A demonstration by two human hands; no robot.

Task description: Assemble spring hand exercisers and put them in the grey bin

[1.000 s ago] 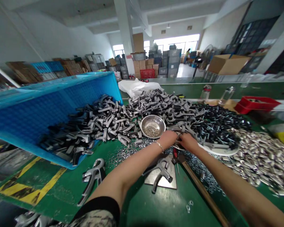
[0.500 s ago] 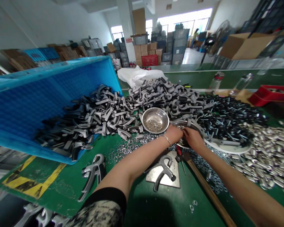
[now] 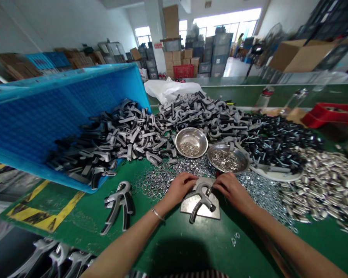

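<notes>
A grey-and-black hand grip strengthener [image 3: 203,201] lies on a metal plate [image 3: 214,213] in front of me. My left hand [image 3: 180,189] is at its left side, fingers bent and pressed together by the left handle; whatever they hold is hidden. On the other side, my right hand [image 3: 233,191] is closed in a pinch beside the spring end; anything in the fingertips is too small to name. Behind the hands stand a steel bowl of small pins [image 3: 228,161] and a steel bowl of tiny metal parts [image 3: 190,148]. Another grip strengthener [image 3: 119,206] lies to the left.
A blue crate [image 3: 66,112] lies tipped at left, spilling grey handles [image 3: 139,135]. Loose rings [image 3: 155,181] lie before the bowls. Black screw knobs [image 3: 278,143] and metal sleeves [image 3: 321,189] are heaped at right. A wooden hammer handle [image 3: 271,247] is partly under my right arm.
Both hands have come out of the right-hand bowl and moved down towards me, apart, to either side of the grip strengthener on the plate. The bowl's pins now show.
</notes>
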